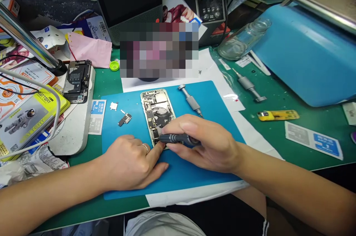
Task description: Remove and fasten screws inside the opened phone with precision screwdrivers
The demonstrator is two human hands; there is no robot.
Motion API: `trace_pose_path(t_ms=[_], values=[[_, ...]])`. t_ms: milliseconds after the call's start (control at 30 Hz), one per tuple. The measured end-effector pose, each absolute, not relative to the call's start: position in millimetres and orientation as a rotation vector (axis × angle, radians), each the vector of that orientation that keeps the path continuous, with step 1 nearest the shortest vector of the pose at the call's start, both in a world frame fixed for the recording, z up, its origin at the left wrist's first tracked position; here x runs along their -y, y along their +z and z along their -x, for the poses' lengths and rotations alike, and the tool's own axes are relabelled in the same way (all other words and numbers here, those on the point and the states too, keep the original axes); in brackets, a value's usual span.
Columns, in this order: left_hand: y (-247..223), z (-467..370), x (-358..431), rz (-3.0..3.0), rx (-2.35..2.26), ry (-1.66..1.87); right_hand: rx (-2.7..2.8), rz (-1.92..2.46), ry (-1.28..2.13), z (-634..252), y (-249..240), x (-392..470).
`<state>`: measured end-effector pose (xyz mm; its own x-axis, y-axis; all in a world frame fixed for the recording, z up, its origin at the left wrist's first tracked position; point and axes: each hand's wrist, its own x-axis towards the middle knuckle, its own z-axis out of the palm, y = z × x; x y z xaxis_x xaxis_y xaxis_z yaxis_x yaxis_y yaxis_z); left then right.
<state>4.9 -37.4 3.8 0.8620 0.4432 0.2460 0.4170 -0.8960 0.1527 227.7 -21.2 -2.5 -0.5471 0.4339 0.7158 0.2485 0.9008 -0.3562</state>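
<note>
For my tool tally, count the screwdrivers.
3: a dark screwdriver in the right hand, a gray one on the blue mat, and a second gray one right of the mat. Others may be hidden.

Silver ring (145, 148); pale grey top (164, 225); black shorts (228, 212).

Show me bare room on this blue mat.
Bare: the blue mat between the right hand and its near edge, and right of the grey screwdriver lying on it. Crowded: around the open phone; left of the mat, where boxes pile up.
</note>
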Motion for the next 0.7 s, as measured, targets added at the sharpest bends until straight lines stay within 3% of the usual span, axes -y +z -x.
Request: trace_pose_path(t_ms=[700], values=[[1.4,-3.4,36.2,-2.904,-0.64,0.409,2.232,0.404,0.359,-222.6,4.6,19.7]])
